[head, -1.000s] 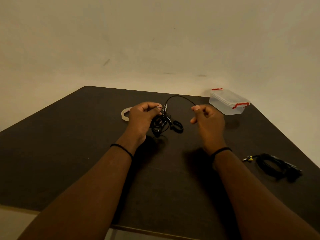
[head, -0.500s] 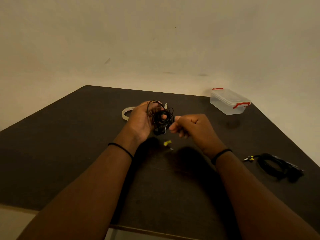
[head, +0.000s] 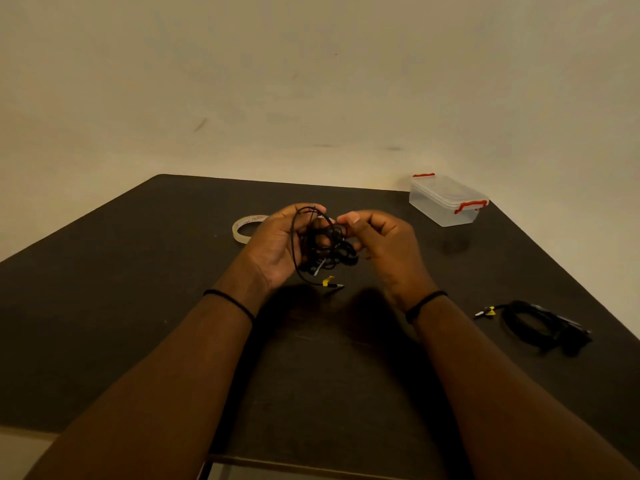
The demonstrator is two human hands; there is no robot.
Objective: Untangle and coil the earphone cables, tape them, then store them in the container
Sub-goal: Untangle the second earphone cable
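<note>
Cable bundle: a black tangled earphone cable (head: 323, 245) held above the dark worktop (head: 104, 306), between the two hands and nearer the camera than the tape roll (head: 246, 227).
Left hand (head: 277, 244): palm turned up, fingers (head: 313, 210) curled round the bundle; one loop runs down across the palm.
Right hand (head: 388, 244): fingers curled, thumb and forefinger pinching a strand at the bundle's right edge.
Plug: a jack with a yellow tag (head: 329, 281) hangs under the bundle.
Hard to make out: earbuds lost in the tangle; how the strands cross is unclear; the left hand hides part of the tape roll.
Counts: two hands; one tape roll; one lidded clear container (head: 446, 200) with red clips, far right of the bundle; one coiled second cable (head: 540, 323), near right of the bundle.
</note>
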